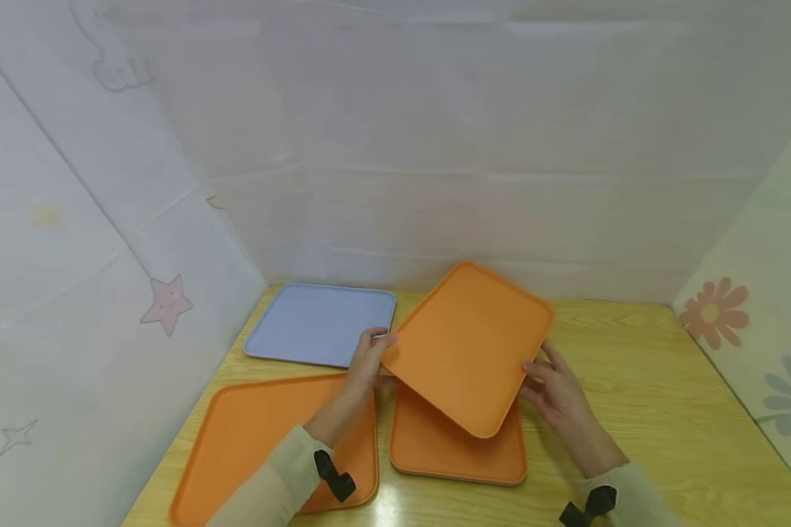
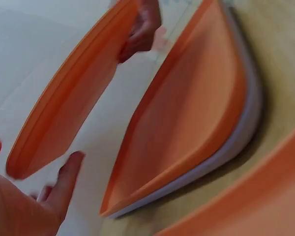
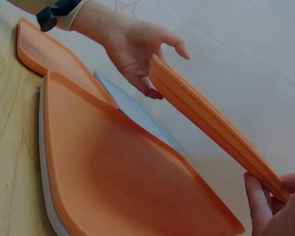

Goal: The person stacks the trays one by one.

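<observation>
A raised orange tray (image 1: 471, 348) is tilted above the table, one corner pointing toward the person. My right hand (image 1: 556, 391) pinches its right edge, thumb on one face and fingers on the other, as the right wrist view shows. At the opposite corner is my left hand (image 1: 369, 359), its thumb and fingers spread around the corner; in the right wrist view the thumb (image 3: 177, 45) stands off the tray. Directly underneath lies another orange tray (image 1: 458, 454), stacked on a pale grey-blue tray (image 2: 253, 105) whose rim shows in the wrist views.
To the left, a larger-looking orange tray (image 1: 270, 417) lies flat, partly covered by the left forearm. Behind it a light blue tray (image 1: 323, 322) lies near the back wall. White sheeting (image 1: 435, 146) with printed stars and flowers walls in the wooden table (image 1: 659, 395).
</observation>
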`<action>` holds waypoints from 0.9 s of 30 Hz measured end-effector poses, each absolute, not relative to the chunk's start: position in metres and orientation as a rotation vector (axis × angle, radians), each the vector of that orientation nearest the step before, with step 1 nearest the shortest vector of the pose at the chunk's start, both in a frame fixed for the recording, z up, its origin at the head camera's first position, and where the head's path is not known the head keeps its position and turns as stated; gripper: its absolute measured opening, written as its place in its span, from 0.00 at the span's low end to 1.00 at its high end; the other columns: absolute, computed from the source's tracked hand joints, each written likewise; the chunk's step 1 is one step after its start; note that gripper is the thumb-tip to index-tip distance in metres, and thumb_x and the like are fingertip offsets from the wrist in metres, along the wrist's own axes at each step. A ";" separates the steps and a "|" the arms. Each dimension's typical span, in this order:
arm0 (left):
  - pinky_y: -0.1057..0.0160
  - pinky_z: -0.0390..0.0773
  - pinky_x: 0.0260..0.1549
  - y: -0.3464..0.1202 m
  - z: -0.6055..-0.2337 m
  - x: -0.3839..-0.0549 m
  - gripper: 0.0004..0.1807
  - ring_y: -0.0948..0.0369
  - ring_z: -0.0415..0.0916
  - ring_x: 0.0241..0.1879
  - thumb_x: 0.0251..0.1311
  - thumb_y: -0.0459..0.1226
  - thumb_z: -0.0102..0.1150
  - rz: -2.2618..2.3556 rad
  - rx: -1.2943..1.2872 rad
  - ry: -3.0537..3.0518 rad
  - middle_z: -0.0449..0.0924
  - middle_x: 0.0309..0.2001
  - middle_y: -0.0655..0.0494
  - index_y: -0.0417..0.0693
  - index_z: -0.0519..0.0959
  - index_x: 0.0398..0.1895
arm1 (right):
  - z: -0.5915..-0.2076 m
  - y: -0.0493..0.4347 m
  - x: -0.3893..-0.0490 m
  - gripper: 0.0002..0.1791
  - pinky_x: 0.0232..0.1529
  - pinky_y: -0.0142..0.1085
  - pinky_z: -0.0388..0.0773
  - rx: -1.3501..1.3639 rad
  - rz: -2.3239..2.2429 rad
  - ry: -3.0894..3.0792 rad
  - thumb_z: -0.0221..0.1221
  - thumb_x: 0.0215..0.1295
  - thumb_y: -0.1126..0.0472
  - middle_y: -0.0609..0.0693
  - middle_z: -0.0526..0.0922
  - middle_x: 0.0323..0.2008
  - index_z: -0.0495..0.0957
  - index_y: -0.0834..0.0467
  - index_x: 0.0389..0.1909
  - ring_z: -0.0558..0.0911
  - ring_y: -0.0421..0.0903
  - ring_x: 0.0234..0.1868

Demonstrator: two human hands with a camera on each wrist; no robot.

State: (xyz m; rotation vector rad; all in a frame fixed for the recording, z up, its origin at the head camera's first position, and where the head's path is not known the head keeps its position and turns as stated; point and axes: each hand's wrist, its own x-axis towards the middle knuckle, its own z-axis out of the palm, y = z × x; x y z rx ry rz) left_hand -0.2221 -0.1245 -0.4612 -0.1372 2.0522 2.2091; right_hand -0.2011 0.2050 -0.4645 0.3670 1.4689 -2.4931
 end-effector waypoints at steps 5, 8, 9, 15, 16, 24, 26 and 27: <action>0.51 0.79 0.52 -0.138 -0.452 -0.239 0.31 0.46 0.72 0.61 0.71 0.54 0.55 1.926 0.062 2.119 0.70 0.66 0.45 0.47 0.68 0.70 | -0.470 0.217 -0.203 0.45 0.43 0.35 0.83 0.152 -2.346 1.595 0.50 0.75 0.71 0.45 0.77 0.47 0.36 0.50 0.83 0.81 0.43 0.44; 0.54 0.83 0.43 -0.138 -0.451 -0.245 0.32 0.49 0.77 0.54 0.72 0.50 0.55 1.846 0.121 2.069 0.72 0.65 0.44 0.48 0.64 0.74 | -0.473 0.223 -0.205 0.45 0.42 0.36 0.84 0.042 -2.280 1.624 0.50 0.75 0.71 0.47 0.78 0.48 0.35 0.53 0.83 0.82 0.45 0.44; 0.55 0.84 0.41 -0.137 -0.452 -0.246 0.33 0.50 0.77 0.53 0.71 0.49 0.56 1.825 0.127 2.064 0.72 0.64 0.44 0.49 0.63 0.76 | -0.474 0.225 -0.207 0.45 0.42 0.37 0.84 0.006 -2.254 1.636 0.50 0.75 0.71 0.47 0.78 0.48 0.34 0.54 0.82 0.82 0.45 0.45; 0.51 0.84 0.37 -0.134 -0.463 -0.256 0.36 0.51 0.77 0.47 0.67 0.41 0.60 1.774 0.127 2.068 0.74 0.58 0.43 0.49 0.61 0.77 | -0.477 0.235 -0.217 0.45 0.45 0.39 0.84 -0.117 -2.098 1.708 0.51 0.76 0.69 0.48 0.76 0.52 0.32 0.56 0.82 0.82 0.45 0.47; 0.50 0.84 0.37 -0.134 -0.465 -0.256 0.35 0.51 0.78 0.46 0.66 0.39 0.60 1.774 0.136 2.072 0.74 0.57 0.43 0.49 0.61 0.76 | -0.478 0.236 -0.219 0.46 0.46 0.39 0.84 -0.116 -2.085 1.718 0.52 0.76 0.69 0.48 0.76 0.52 0.33 0.55 0.82 0.82 0.45 0.47; 0.49 0.84 0.33 -0.133 -0.472 -0.256 0.36 0.52 0.79 0.44 0.63 0.33 0.60 1.751 0.154 2.084 0.72 0.59 0.41 0.47 0.62 0.75 | -0.479 0.242 -0.230 0.47 0.50 0.45 0.84 -0.109 -2.013 1.736 0.54 0.76 0.66 0.53 0.72 0.58 0.33 0.53 0.82 0.82 0.47 0.50; 0.52 0.85 0.32 -0.134 -0.474 -0.256 0.37 0.51 0.79 0.45 0.63 0.32 0.60 1.759 0.138 2.069 0.72 0.60 0.40 0.46 0.61 0.76 | -0.480 0.242 -0.232 0.47 0.51 0.45 0.84 -0.092 -2.004 1.749 0.55 0.75 0.65 0.55 0.72 0.60 0.35 0.54 0.83 0.82 0.46 0.51; 0.53 0.85 0.30 -0.135 -0.475 -0.256 0.37 0.51 0.79 0.46 0.63 0.32 0.60 1.761 0.136 2.065 0.72 0.60 0.39 0.46 0.60 0.76 | -0.480 0.241 -0.233 0.46 0.51 0.45 0.84 -0.086 -1.995 1.761 0.55 0.75 0.65 0.56 0.72 0.60 0.35 0.54 0.83 0.83 0.46 0.51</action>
